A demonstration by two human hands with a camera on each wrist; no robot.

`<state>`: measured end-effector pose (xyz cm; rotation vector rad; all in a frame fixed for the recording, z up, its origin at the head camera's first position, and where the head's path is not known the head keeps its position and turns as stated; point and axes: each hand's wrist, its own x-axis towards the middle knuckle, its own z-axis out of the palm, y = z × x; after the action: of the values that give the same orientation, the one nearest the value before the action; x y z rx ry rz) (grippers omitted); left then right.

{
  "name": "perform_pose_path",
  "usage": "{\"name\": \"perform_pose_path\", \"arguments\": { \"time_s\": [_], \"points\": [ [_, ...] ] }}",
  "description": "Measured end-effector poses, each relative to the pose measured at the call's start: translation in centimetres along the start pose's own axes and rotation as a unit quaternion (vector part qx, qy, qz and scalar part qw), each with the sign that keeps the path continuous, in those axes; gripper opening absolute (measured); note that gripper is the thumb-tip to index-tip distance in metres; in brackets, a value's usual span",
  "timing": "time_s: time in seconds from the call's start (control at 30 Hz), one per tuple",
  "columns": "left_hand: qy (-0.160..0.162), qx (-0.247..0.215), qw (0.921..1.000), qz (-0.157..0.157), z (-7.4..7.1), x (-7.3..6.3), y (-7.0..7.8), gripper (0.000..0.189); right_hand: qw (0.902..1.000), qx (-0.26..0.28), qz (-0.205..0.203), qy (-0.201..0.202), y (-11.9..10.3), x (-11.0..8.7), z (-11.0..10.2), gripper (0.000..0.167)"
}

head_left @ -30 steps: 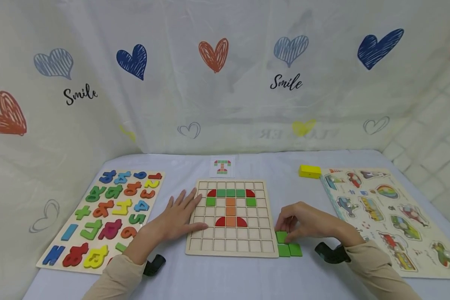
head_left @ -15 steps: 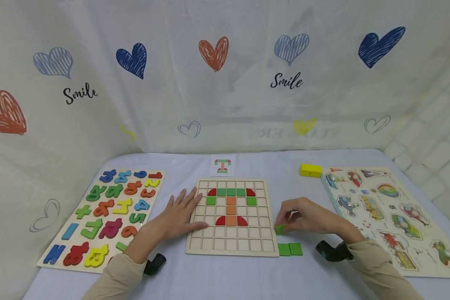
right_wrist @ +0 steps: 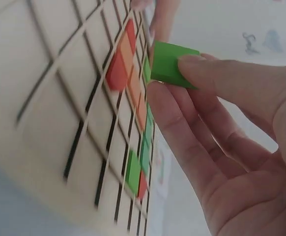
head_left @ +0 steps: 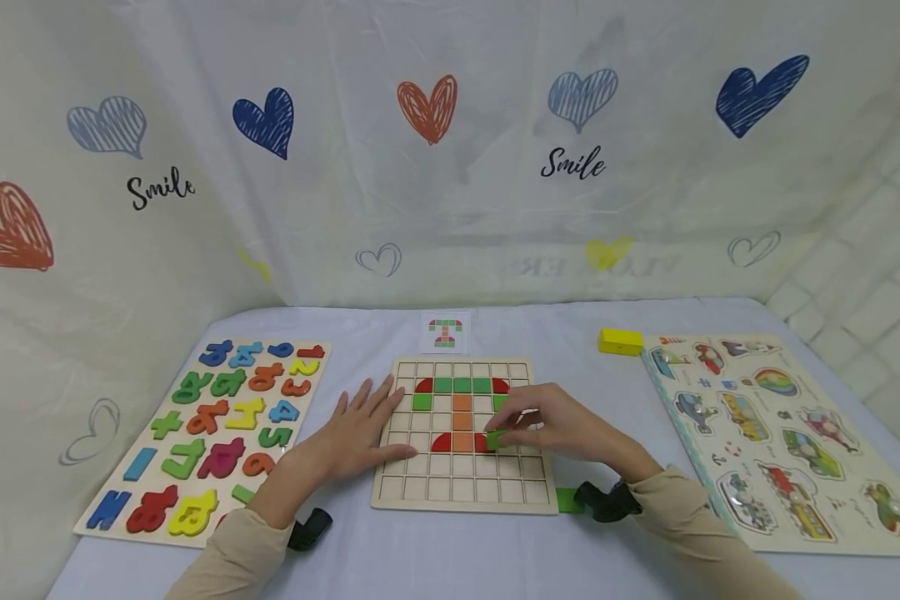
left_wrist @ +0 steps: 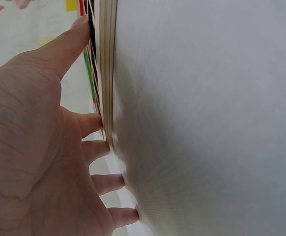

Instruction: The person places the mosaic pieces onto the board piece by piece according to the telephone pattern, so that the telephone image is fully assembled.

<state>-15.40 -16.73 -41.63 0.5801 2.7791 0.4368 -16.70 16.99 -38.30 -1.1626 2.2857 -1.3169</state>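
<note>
A wooden grid board (head_left: 465, 492) lies mid-table, with red quarter-round, green square and orange square tiles set in its cells. My right hand (head_left: 562, 421) pinches a green square tile (right_wrist: 170, 64) between thumb and fingers, held just above the board near the lower red quarter-round at right. In the right wrist view the tile is clear of the grid. My left hand (head_left: 348, 433) lies with spread fingers over the board's left edge, thumb on its surface. Part of another green tile (head_left: 567, 500) shows on the cloth by the board's lower right corner, partly covered by the right wrist's black camera.
A picture card (head_left: 445, 333) with a matching tile pattern lies behind the board. At left is a letter-and-number puzzle board (head_left: 142, 467); at right, a picture puzzle board (head_left: 787, 492). A yellow block (head_left: 621, 342) sits at the back right.
My right hand picked up a green tile from the small group beside the board and carried it left over the grid. My left hand stays in place.
</note>
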Motion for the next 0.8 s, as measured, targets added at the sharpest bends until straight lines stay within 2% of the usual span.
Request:
{"name": "perform_pose_path", "arguments": {
  "time_s": [0.37, 0.6, 0.8],
  "points": [
    [0.004, -0.002, 1.0000, 0.003, -0.1, -0.1, 0.2, 0.099, 0.9996, 0.003, 0.014, 0.024, -1.6, 3.2, 3.9, 0.016],
    [0.004, 0.002, 1.0000, 0.005, 0.0, -0.1, 0.0, 0.099, 0.9997, 0.000, 0.012, 0.023, -1.4, 3.8, 5.7, 0.017],
    [0.003, 0.002, 1.0000, 0.004, -0.1, -0.1, 0.0, 0.099, 0.9997, -0.018, 0.008, 0.012, -1.2, 4.0, 6.2, 0.015]
  ]
}}
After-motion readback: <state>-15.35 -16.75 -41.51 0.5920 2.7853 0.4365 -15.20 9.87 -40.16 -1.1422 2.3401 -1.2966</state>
